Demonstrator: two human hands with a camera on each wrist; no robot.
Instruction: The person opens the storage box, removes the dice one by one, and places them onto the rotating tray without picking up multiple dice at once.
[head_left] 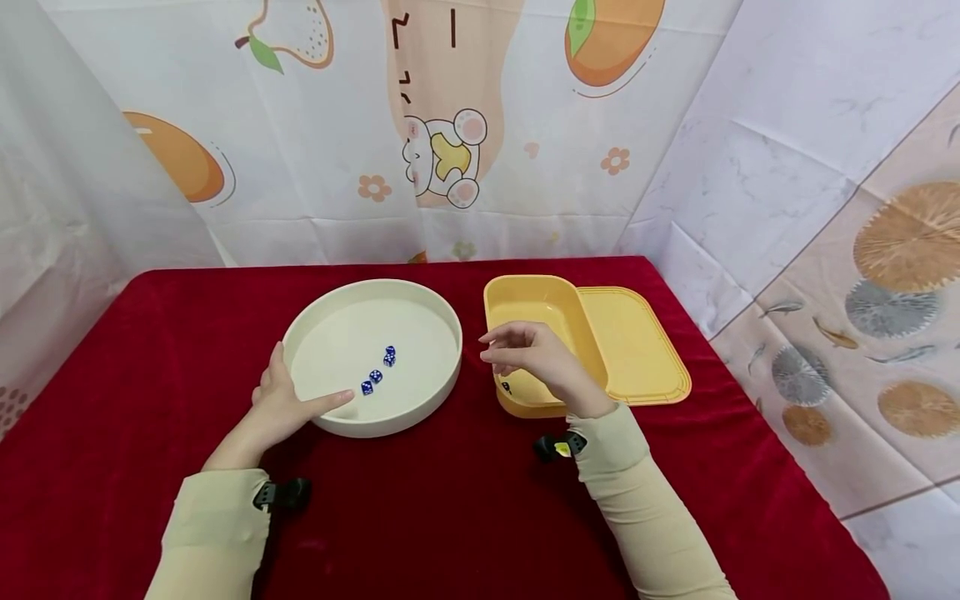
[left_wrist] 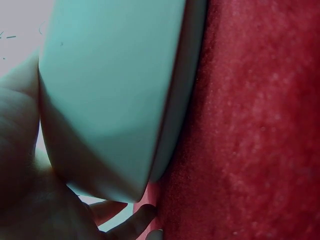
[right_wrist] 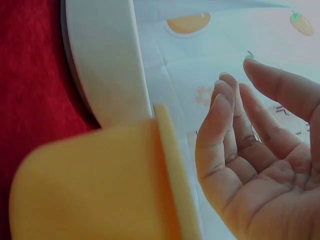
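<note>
Dice (head_left: 376,376), blue white-pipped cubes, lie in round cream tray (head_left: 337,333) at left, left hand (head_left: 279,405) gripping its wall; right hand (head_left: 543,357) empty, loosely curled.

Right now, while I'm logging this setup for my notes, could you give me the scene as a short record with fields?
Table cover: red cloth
White tray: on the cloth, left of the yellow box
Dice: four blue ones visible in the tray
Box: open; a small dark thing inside, too small to identify
Yellow lid: flat, right of the box
Left hand: holds the tray's side, thumb over the rim
Right hand: above the box, fingers bent, nothing visible in it
</note>
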